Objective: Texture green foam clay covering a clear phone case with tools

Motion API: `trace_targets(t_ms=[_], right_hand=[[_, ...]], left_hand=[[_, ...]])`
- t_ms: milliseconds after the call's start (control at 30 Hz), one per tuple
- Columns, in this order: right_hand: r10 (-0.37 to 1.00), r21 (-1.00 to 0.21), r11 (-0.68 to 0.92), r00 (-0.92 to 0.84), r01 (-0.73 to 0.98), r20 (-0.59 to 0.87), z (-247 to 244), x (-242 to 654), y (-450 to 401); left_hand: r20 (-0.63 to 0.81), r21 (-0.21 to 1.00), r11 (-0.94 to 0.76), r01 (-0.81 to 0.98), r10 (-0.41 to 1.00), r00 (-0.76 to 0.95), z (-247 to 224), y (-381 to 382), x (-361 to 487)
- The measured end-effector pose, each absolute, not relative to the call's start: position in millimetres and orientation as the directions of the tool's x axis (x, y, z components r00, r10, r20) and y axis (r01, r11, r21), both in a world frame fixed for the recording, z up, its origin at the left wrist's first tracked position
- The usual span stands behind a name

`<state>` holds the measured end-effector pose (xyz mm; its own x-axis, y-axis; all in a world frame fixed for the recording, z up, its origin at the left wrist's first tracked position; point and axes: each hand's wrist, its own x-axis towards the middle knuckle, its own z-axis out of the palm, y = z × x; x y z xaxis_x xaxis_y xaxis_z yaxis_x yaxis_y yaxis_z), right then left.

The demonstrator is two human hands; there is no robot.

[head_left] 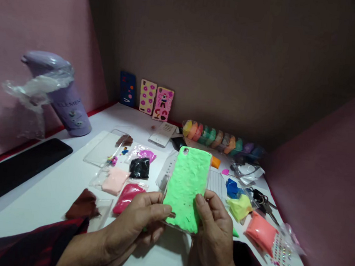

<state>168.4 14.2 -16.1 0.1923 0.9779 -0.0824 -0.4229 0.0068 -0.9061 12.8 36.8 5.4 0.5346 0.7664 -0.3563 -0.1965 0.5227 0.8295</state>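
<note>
A phone case (189,184) covered in bright green clay is held up above the table, tilted toward me. Its clay surface is bumpy, with a camera hole at the top left corner. My left hand (144,215) grips its lower left edge, thumb on the front. On the lower right edge my right hand (214,228) is closed, thumb pressed on the clay. Beside my left hand lie a packet of dark pink clay (130,197) and a black clay packet (140,168). Yellow clay (240,206) and blue clay (233,188) rest to the right.
Three decorated phone cases (147,96) lean on the back wall. A lilac tumbler (70,102) and a dark phone-like slab (19,172) stand or lie at left. A row of coloured clay packs (217,137) runs along the back. Keys (261,201) and a coral clay packet (261,232) lie at right.
</note>
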Motion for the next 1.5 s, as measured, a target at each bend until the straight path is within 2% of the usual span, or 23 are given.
trace_targets(t_ms=[300, 733, 867, 1067, 1300, 1500], right_hand=[[0.973, -0.931, 0.071, 0.231, -0.358, -0.015, -16.3, 167.9, 12.7], [0.968, -0.959, 0.129, 0.24, -0.252, 0.067, -18.6, 167.7, 8.0], [0.965, -0.955, 0.14, 0.251, -0.263, 0.072, -18.7, 168.0, 9.0], [0.967, -0.946, 0.119, 0.253, -0.303, 0.041, -15.5, 169.0, 12.2], [0.969, -0.954, 0.118, 0.243, -0.274, 0.051, -18.8, 168.7, 9.6], [0.974, -0.944, 0.078, 0.226, -0.321, 0.004, -19.2, 168.1, 9.9]], left_hand=[[-0.393, 0.853, 0.508, -0.118, 0.775, 0.496, 10.0, 38.8, 14.1], [-0.38, 0.868, 0.491, -0.075, 0.753, 0.537, 9.9, 36.5, 14.0], [-0.38, 0.862, 0.499, -0.086, 0.75, 0.541, 7.2, 36.0, 13.9], [-0.363, 0.822, 0.535, -0.194, 0.756, 0.544, 4.2, 36.8, 12.3], [-0.398, 0.856, 0.509, -0.095, 0.763, 0.509, 7.6, 38.2, 14.7], [-0.386, 0.872, 0.484, -0.079, 0.776, 0.498, 8.0, 37.5, 15.3]])
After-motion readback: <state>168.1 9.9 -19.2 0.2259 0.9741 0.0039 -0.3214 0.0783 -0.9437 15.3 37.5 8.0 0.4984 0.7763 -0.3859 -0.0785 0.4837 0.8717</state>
